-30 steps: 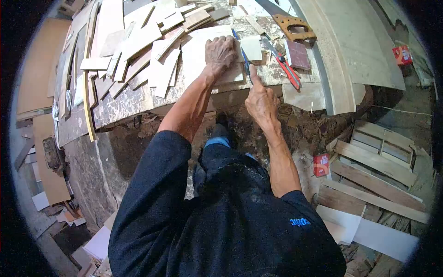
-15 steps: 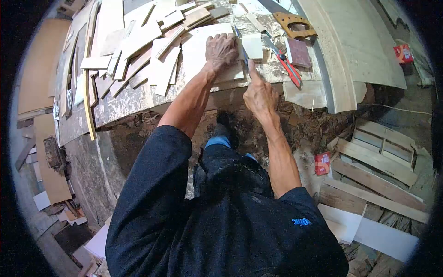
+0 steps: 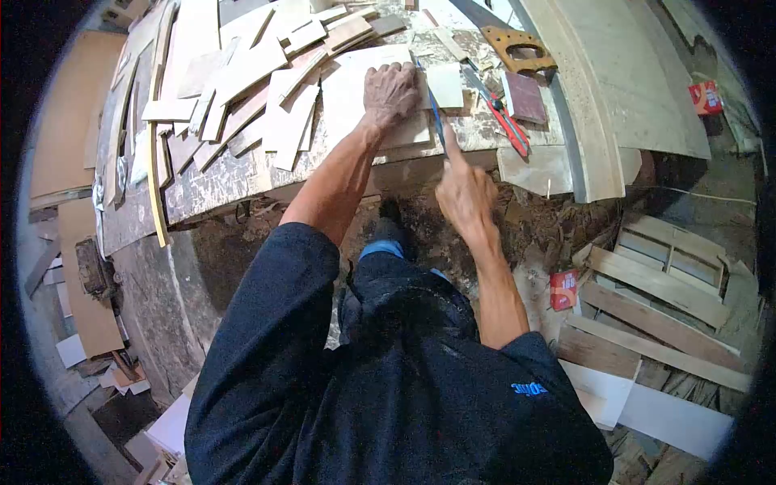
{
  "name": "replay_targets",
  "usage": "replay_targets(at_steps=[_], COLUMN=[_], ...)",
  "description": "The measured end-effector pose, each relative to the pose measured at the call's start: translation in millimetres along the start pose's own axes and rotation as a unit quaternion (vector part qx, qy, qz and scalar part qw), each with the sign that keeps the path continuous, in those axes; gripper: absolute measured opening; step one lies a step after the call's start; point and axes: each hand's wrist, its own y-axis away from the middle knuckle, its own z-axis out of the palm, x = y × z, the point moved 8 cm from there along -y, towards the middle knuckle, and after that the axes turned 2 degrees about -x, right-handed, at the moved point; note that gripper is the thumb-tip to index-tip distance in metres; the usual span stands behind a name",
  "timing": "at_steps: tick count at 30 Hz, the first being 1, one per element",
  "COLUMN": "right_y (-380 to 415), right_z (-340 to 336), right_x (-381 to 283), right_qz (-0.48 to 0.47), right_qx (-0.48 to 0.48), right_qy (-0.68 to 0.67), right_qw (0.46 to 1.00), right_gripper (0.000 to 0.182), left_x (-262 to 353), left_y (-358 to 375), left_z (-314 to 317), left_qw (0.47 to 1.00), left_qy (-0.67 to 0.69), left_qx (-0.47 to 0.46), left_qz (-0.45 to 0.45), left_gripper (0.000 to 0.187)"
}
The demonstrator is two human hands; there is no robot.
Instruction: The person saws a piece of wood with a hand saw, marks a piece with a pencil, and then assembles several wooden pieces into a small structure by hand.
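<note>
My left hand has its fingers curled and presses down on a pale wooden board on the workbench. Close beside it, my right hand is closed around the lower end of a narrow blue saw blade, index finger stretched along it. The blade points away from me along the board's right side; its teeth are too small to make out. A small pale wood piece lies just right of the blade. Further right are a red-handled tool and a dark red block.
Wood offcuts are heaped on the bench's left side. A handsaw with a wooden handle lies at the back right, by a long curved board. Planks and a wooden frame lie on the floor at right, near a red packet.
My right hand has drawn back toward me with the blade, so more of the blue blade shows. My left hand stays pressed on the board.
</note>
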Motion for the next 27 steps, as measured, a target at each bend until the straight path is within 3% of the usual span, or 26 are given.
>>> replay_targets(at_steps=[3, 4, 7, 11, 12, 15, 19, 20, 24, 27], right_y=[29.3, 20.7, -29.7, -5.1, 9.5, 25.6, -22.1, -21.9, 31.0, 21.8], right_z=[-6.9, -7.2, 7.2, -2.3, -1.9, -3.8, 10.1, 13.8, -0.3, -0.1], right_x=[5.7, 1.8, -7.3, -5.7, -0.3, 3.7, -6.2, 0.5, 7.4, 5.9], right_qz=[0.003, 0.030, -0.076, 0.013, 0.027, 0.016, -0.059, -0.013, 0.010, 0.006], right_qx=[-0.003, -0.050, 0.083, 0.001, -0.042, -0.023, 0.067, 0.013, 0.000, 0.006], right_qy=[0.007, -0.014, -0.019, 0.025, -0.026, 0.004, -0.010, 0.011, 0.011, 0.018], right_qw=[1.000, 0.998, 0.993, 1.000, 0.998, 1.000, 0.996, 1.000, 1.000, 1.000], right_gripper=[0.066, 0.066, 0.064, 0.063, 0.066, 0.069, 0.075, 0.074, 0.068, 0.066], left_x=[-3.5, 0.1, -2.3, -2.1, -4.3, 1.3, -2.4, 0.1, -2.1, 2.5], left_y=[-0.7, 0.1, 0.0, 0.1, 1.8, 1.5, -0.1, -2.1, 0.3, -0.1], left_z=[8.1, 2.2, 5.0, 3.4, 8.2, 0.6, 6.0, 6.3, 5.7, 1.0], left_qw=[1.000, 0.999, 0.999, 1.000, 0.999, 0.999, 0.999, 0.999, 1.000, 0.999], left_qy=[-0.007, -0.020, -0.019, -0.019, -0.020, -0.013, -0.020, -0.039, -0.026, -0.033], left_qx=[0.004, -0.038, 0.012, -0.009, 0.023, -0.034, -0.041, -0.017, -0.002, -0.013], left_qz=[0.015, 0.007, 0.028, -0.012, 0.020, -0.003, 0.006, 0.001, 0.009, -0.007], left_gripper=[0.028, 0.033, 0.032, 0.033, 0.034, 0.030, 0.027, 0.040, 0.030, 0.034])
